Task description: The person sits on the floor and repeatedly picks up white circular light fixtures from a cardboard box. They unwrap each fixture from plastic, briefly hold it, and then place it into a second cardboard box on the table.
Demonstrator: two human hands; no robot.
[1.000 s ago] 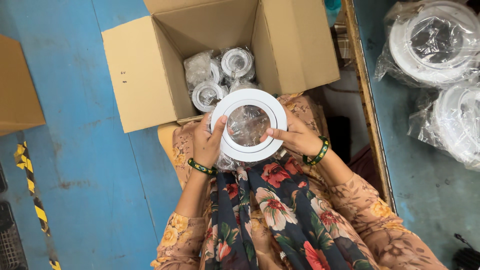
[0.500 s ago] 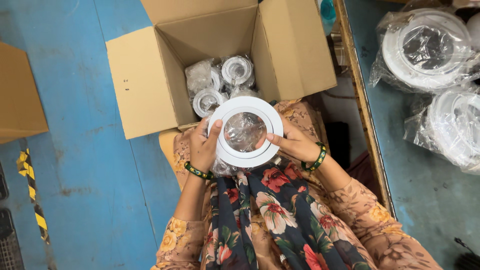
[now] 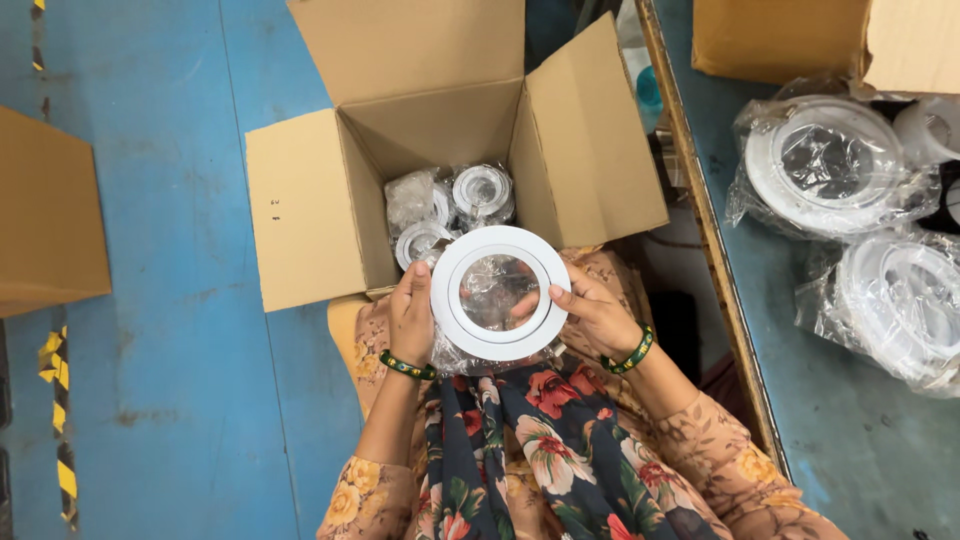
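A blue floor [image 3: 150, 300] lies under everything. Over a floral lap, the left hand [image 3: 412, 312] and right hand [image 3: 590, 312] both grip the rim of a white ring [image 3: 500, 292] in clear wrap, fingers curled on its edges, thumbs on its face. The ring covers the near edge of an open box [image 3: 310, 215] just beyond, where more wrapped rings [image 3: 450, 205] sit. To the right, bagged rings [image 3: 830, 165] lie on a bench [image 3: 800, 400]. Another carton [image 3: 50, 215] stands far left.

Glossy white ring [image 3: 500, 293] in crinkly clear plastic; matt cardboard box [image 3: 310, 215].
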